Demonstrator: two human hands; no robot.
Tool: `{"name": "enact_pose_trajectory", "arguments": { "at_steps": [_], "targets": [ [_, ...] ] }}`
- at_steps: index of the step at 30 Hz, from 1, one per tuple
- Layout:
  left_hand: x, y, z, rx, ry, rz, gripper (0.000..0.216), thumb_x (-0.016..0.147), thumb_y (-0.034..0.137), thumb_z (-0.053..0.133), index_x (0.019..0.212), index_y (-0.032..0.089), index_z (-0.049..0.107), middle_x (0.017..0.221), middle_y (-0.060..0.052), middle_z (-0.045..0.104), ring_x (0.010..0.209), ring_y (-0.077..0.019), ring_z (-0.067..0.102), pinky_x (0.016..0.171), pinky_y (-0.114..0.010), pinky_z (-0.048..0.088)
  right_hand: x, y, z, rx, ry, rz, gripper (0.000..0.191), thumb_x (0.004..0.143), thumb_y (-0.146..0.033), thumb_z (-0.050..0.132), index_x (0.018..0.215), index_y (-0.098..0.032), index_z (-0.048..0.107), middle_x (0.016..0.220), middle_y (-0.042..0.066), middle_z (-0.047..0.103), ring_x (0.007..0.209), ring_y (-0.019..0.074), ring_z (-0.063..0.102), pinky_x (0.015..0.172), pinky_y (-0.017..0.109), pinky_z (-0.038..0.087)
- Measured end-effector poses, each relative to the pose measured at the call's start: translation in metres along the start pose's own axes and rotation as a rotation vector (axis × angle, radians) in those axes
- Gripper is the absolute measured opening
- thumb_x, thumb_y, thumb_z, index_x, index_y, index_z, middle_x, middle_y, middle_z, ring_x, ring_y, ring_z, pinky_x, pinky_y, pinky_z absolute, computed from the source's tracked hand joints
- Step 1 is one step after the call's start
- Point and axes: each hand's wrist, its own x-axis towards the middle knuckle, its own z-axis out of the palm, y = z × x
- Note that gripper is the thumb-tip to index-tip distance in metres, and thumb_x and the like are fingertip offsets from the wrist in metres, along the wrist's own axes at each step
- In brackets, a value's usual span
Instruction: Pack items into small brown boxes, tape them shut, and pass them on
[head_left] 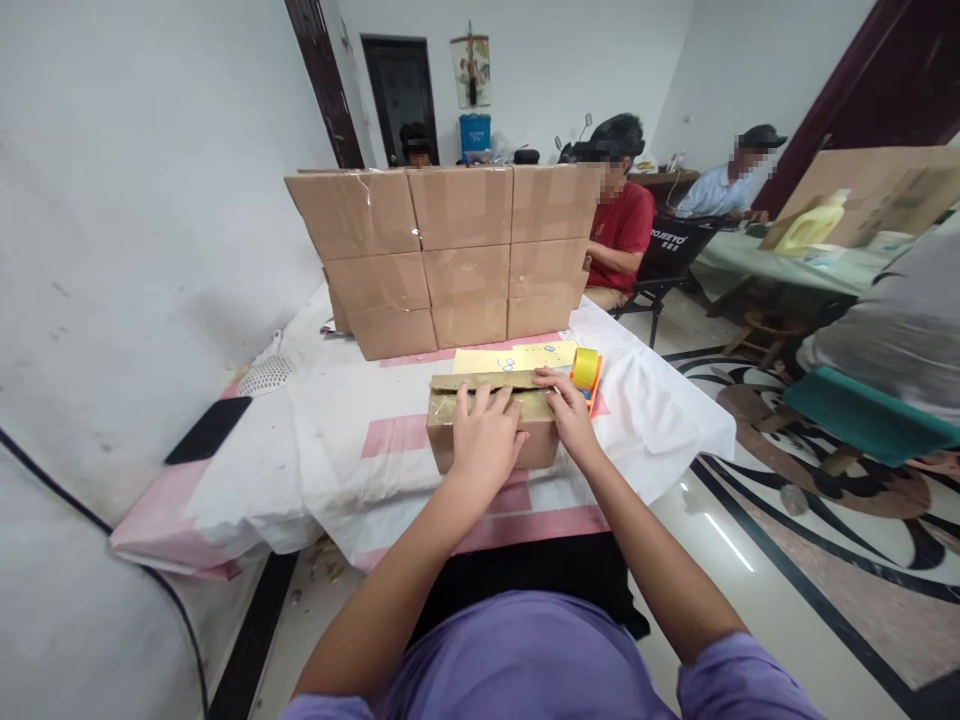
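Observation:
A small brown cardboard box [441, 440] stands near the front edge of the table, its top flaps almost meeting with a dark gap between them. My left hand [484, 430] lies on the near flap with its fingers spread. At the box's right end, my right hand [568, 408] rests with bent fingers on the top edge and flap; whether it pinches the cardboard is hard to make out. Just right of that hand sits a yellow roll of tape [585, 368] in an orange dispenser [597, 388]. Yellow paper sheets [480, 361] with small blue marks lie behind the box.
Stacked cardboard boxes [465, 255] form a wall across the back of the table. A black phone-like slab [208, 431] and a white perforated object [266, 375] lie at left. A person in red [634, 220] sits beyond; another table [750, 262] stands at right.

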Motion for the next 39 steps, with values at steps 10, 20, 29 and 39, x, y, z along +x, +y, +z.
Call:
{"name": "enact_pose_trajectory", "arguments": {
  "at_steps": [10, 20, 29, 39],
  "targets": [
    [0.003, -0.006, 0.015, -0.105, -0.107, -0.062, 0.070, 0.088, 0.048, 0.068, 0.148, 0.019, 0.047, 0.151, -0.008, 0.052, 0.142, -0.0322, 0.044, 0.122, -0.054, 0.030, -0.018, 0.029, -0.027, 0.014, 0.236, -0.009, 0.044, 0.098, -0.051, 0.045, 0.125, -0.022, 0.061, 0.145, 0.011, 0.054, 0.139, 0.0269, 0.045, 0.120, 0.049, 0.029],
    [0.015, -0.031, 0.038, -0.057, -0.073, -0.020, 0.072, 0.083, 0.040, 0.076, 0.148, 0.028, 0.047, 0.157, 0.000, 0.043, 0.146, -0.0285, 0.039, 0.122, -0.050, 0.031, 0.042, 0.114, -0.070, 0.103, 0.352, 0.315, 0.057, 0.069, -0.054, 0.076, 0.110, -0.020, 0.056, 0.095, 0.007, 0.074, 0.083, 0.0261, 0.073, 0.075, 0.040, 0.060],
    [0.040, -0.068, 0.047, -0.034, -0.038, -0.179, 0.067, 0.077, 0.037, 0.081, 0.139, 0.030, 0.057, 0.150, -0.002, 0.053, 0.141, -0.0297, 0.046, 0.120, -0.050, 0.033, 0.031, 0.124, -0.068, 0.046, 0.275, 0.277, 0.046, 0.078, -0.055, 0.073, 0.104, -0.017, 0.068, 0.101, 0.011, 0.077, 0.090, 0.0267, 0.074, 0.077, 0.036, 0.060],
    [0.022, -0.057, 0.050, 0.000, 0.025, -0.158, 0.065, 0.086, 0.040, 0.070, 0.146, 0.025, 0.050, 0.154, 0.000, 0.049, 0.145, -0.0276, 0.042, 0.121, -0.049, 0.029, 0.029, 0.131, -0.068, 0.044, 0.276, 0.284, 0.046, 0.079, -0.052, 0.073, 0.110, -0.019, 0.067, 0.106, 0.010, 0.076, 0.096, 0.0277, 0.073, 0.081, 0.039, 0.060]
  ]
}}
